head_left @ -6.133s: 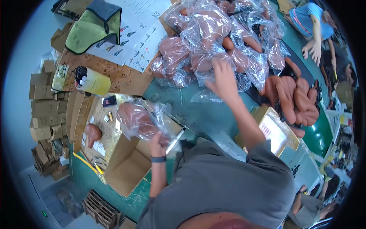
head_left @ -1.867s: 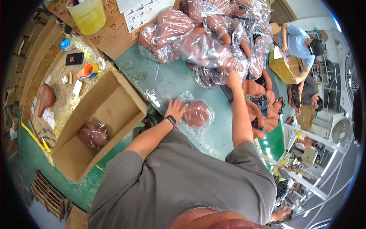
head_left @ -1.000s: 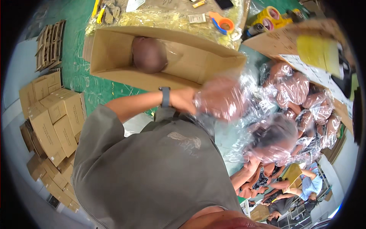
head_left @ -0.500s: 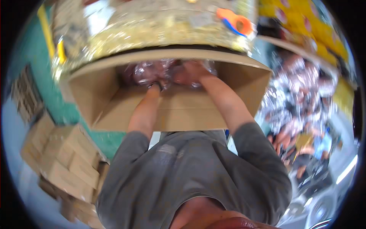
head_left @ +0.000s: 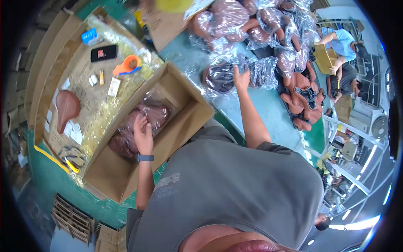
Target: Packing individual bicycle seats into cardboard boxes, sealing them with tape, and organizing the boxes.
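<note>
Brown bicycle saddles (head_left: 156, 114) in clear plastic lie against the far side inside an open cardboard box (head_left: 178, 136). My left hand (head_left: 144, 136), with a dark band on its wrist, lies over them, its fingers stretched out. Out to the right, my right hand (head_left: 242, 79) reaches the blue-green table, thumb and fingers apart. It is at the plastic of a dark-looking wrapped saddle (head_left: 220, 77); whether it touches the saddle itself I cannot tell. Beyond that hand is a pile of wrapped brown saddles (head_left: 228, 19).
Unwrapped brown saddles (head_left: 303, 98) are stacked at the table's right. Left of the box, a cardboard-covered worktop holds a single saddle (head_left: 68, 107), a phone (head_left: 104, 53), an orange tape dispenser (head_left: 128, 65) and a yellow cutter (head_left: 72, 166). Co-workers (head_left: 342, 44) are at the far right.
Both hands were inside the box on the wrapped saddles. My right hand has come out and moved right to the table; my left stays in the box. The view has turned rightward.
</note>
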### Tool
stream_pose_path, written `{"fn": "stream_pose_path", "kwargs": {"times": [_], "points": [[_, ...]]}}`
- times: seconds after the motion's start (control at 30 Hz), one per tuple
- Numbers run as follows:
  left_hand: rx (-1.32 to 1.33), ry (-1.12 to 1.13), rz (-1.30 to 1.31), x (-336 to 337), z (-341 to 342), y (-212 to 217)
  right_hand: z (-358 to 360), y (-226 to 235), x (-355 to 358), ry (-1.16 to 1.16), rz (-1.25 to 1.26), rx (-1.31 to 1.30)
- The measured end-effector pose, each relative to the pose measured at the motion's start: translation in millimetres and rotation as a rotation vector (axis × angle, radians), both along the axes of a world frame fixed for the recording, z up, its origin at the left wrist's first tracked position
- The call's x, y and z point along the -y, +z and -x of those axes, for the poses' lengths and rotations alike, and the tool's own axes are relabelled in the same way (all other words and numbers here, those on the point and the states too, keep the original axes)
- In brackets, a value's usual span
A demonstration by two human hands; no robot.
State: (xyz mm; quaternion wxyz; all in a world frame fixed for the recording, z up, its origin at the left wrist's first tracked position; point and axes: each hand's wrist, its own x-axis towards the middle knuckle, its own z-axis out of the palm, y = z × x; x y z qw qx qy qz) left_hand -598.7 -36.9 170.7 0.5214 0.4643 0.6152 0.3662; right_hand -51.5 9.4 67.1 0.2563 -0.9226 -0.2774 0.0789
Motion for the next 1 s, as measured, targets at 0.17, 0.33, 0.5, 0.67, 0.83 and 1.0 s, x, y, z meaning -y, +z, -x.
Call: {"fn": "stream_pose_path", "kwargs": {"times": [0.17,0.33,0.5,0.67,0.83,1.0], "points": [[0.178,-0.363,-0.005,-43,-229,76,-86,-70,-81,0.136,0.318,-0.709],[0.804,-0.122,0.873,-27,-364,41,-67,2,-94,0.381,0.035,-0.69],[1.272,-0.005,1.012,-18,-405,-34,-124,114,18,1.433,0.01,-0.885],[-0.561,-0.393,0.336,50,-393,-189,-194,74,-56,1.043,0.367,0.094],[-0.605,-0.661,0.564,9,-476,-66,-235,-22,-69,0.869,0.83,0.097],[0.34,-0.34,0.748,48,-369,-33,-156,109,-39,0.918,0.095,-0.194]]}}
